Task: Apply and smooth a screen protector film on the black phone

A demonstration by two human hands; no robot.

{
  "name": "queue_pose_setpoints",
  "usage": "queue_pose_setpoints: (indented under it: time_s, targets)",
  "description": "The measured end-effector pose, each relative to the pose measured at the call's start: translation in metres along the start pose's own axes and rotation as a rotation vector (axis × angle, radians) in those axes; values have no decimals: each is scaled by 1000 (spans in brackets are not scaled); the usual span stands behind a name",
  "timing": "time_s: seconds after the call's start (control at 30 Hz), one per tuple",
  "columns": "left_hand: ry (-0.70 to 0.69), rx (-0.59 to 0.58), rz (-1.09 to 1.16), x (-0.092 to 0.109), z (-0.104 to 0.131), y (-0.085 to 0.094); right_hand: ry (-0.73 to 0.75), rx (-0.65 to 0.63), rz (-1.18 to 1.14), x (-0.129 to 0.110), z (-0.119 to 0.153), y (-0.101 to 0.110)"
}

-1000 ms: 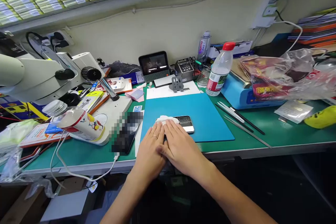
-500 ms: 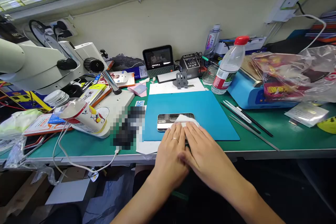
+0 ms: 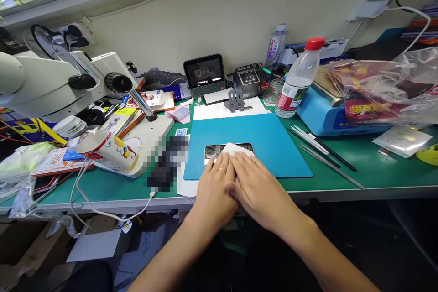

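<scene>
On a blue mat (image 3: 273, 146) lies a phone (image 3: 211, 151) with rounded corners, its glossy dark face showing striped reflections. A folded white cloth (image 3: 234, 148) covers part of it. My left hand (image 3: 215, 191) presses down on the cloth and the phone's near edge, fingers straight and close together. My right hand (image 3: 260, 187) lies beside it on the cloth's right part, thumb crossing over the left hand. Both sets of fingertips bear on the cloth, and the hands hide the phone's near side.
A microscope (image 3: 37, 86) and a tilted bottle (image 3: 109, 150) stand left, near a blurred-out dark object (image 3: 167, 164) on a white cable. Tweezers and thin tools (image 3: 325, 155) lie right of the mat. Behind are a red-capped bottle (image 3: 297, 82), a blue machine (image 3: 318, 114) and a small screen (image 3: 205, 73).
Both hands and the white cloth have slid left across the phone, uncovering some of its right end and covering more of its middle. The camera view has shifted slightly.
</scene>
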State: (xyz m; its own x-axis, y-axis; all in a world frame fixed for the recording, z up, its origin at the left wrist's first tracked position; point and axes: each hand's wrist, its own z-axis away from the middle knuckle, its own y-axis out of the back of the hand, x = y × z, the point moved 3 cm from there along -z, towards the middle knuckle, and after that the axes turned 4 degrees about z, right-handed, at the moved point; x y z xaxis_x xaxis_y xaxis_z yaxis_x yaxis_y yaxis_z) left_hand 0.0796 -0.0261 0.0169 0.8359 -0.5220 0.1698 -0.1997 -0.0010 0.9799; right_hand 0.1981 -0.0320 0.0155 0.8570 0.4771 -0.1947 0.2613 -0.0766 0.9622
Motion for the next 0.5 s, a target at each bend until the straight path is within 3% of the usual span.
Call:
queue_pose_setpoints:
  time_s: [0.13,0.33,0.5]
  targets:
    - [42,-32,17,-18,-9,9,-32,10,-16,-3,-22,-5]
    - [56,11,-47,-29,15,7,41,32,-44,-24,-22,-15]
    - [54,3,-118,-47,-2,9,90,10,-101,-20,-50,-12]
